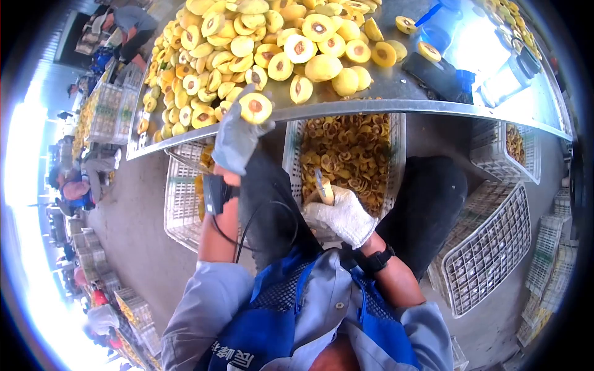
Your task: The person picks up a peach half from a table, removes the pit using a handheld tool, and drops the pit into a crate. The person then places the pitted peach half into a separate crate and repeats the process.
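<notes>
My left hand (238, 139), in a grey glove, is raised at the table's front edge. Its fingers are closed around a yellow peach half (255, 108) whose cut face, with a brownish centre, points up. In a white knit glove, my right hand (346, 216) grips a short pitting knife (323, 187) by its pale handle. The metal end points away from me, above a crate of scraps. Beyond my left hand, a large heap of halved yellow peaches (241, 46) covers the metal table (365, 106).
Between my knees stands a white crate (399, 136) of brownish peach scraps. Another crate (185, 210) is at the left, and a tilted lattice crate (489, 253) at the right. A dark block-like object (433, 74) and a clear container (510, 77) lie on the table. Other people work at far left.
</notes>
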Available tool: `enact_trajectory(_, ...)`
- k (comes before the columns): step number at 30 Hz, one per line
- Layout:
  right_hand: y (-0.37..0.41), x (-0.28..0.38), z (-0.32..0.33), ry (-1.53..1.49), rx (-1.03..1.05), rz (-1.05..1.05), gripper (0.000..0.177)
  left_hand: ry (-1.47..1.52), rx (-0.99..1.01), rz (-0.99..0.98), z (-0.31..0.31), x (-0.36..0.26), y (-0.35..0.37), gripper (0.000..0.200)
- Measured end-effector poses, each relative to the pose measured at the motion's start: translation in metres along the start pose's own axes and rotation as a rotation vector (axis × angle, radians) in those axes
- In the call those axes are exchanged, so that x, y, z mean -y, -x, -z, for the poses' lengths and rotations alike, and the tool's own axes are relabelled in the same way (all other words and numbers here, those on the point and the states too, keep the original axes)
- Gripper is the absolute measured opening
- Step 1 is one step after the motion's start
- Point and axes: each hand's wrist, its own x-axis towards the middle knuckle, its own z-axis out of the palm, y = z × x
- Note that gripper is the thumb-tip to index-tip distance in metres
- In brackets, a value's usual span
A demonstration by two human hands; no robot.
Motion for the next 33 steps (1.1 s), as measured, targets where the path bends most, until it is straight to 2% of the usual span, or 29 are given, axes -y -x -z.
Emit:
enact_trajectory(2,-0.002,0.000,-0.002,0.027,-0.039,-0.005,0.026,0.112,-0.021,0.120,-0.003,0.016,0.021,0.060)
enact_trajectory(3,-0.001,0.001,-0.004,0.092,-0.067,0.058,0.026,-0.074,-0.166,0.045,-0.009,0.033,0.030,0.062)
enact_trajectory(4,-0.001,0.002,-0.007,0.146,-0.094,0.066,0.026,-0.091,-0.048,0.048,-0.008,0.042,0.041,0.066)
enact_trajectory(8,0.002,0.012,-0.006,0.384,-0.193,0.107,0.030,-0.241,-0.093,0.076,-0.055,0.065,0.064,0.071)
enact_trajectory(13,0.000,0.011,-0.005,0.498,-0.283,0.113,0.032,-0.283,-0.029,0.098,-0.063,0.083,0.074,0.076)
enact_trajectory(16,-0.001,0.011,-0.005,0.546,-0.287,0.109,0.031,-0.367,0.027,-0.009,-0.066,0.090,0.078,0.072)
enact_trajectory(17,-0.001,0.011,-0.005,0.559,-0.279,0.105,0.031,-0.362,0.019,-0.039,-0.065,0.093,0.079,0.061)
enact_trajectory(20,0.002,0.016,-0.005,0.449,-0.201,-0.017,0.029,-0.481,-0.052,-0.057,-0.056,0.102,0.079,0.050)
enact_trajectory(23,0.004,0.010,-0.003,0.427,-0.124,-0.003,0.028,-0.541,-0.130,-0.063,-0.065,0.099,0.082,0.040)
enact_trajectory(26,0.003,-0.002,-0.002,0.463,-0.087,0.064,0.030,-0.769,-0.059,0.017,-0.071,0.081,0.080,0.034)
enact_trajectory(29,0.001,-0.009,-0.001,0.413,-0.011,0.021,0.028,-0.735,0.010,0.197,-0.068,0.076,0.075,0.031)
enact_trajectory(32,0.002,-0.013,0.000,0.217,0.093,-0.108,0.026,-0.742,-0.002,0.321,-0.070,0.074,0.071,0.028)
enact_trajectory(33,0.003,-0.012,0.000,0.178,0.113,-0.122,0.024,-0.755,0.039,0.215,-0.067,0.077,0.073,0.029)
